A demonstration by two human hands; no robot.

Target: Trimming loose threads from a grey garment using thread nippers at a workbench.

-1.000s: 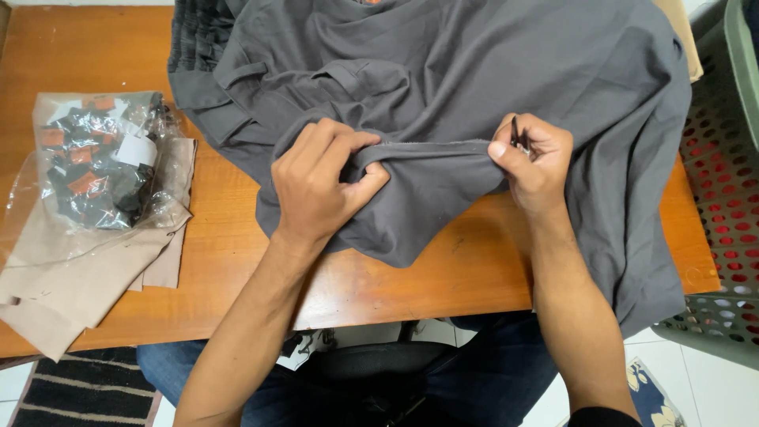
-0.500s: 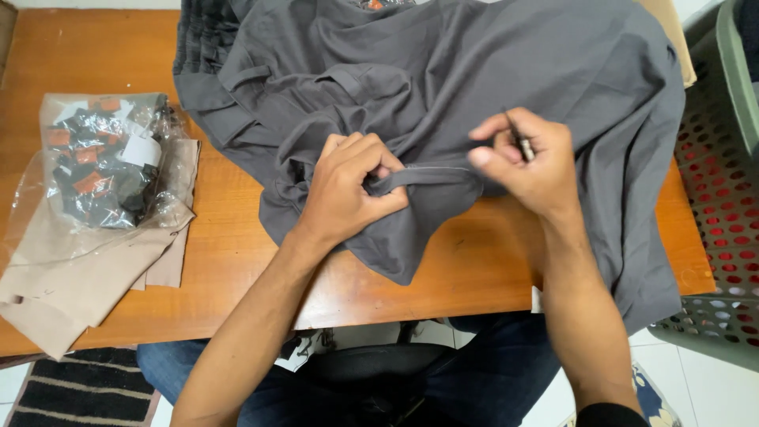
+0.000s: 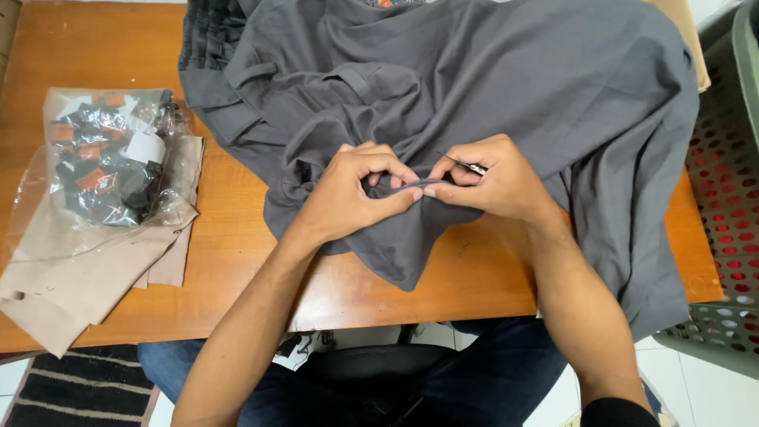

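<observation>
A large dark grey garment is spread over the wooden table and hangs over its right and front edges. My left hand pinches a folded edge of the grey cloth near the table's middle. My right hand pinches the same edge close beside it, and a small thin metal tool pokes out between its fingers. The two hands nearly touch.
A clear plastic bag of small black and orange pieces lies at the left on beige cloth. A grey perforated plastic basket stands at the right. A black chair seat and my blue-jeaned legs are below the table edge.
My hands have come together along the cloth edge: the left moved right, the right moved left. The stretch of fabric between them has shrunk to almost nothing.
</observation>
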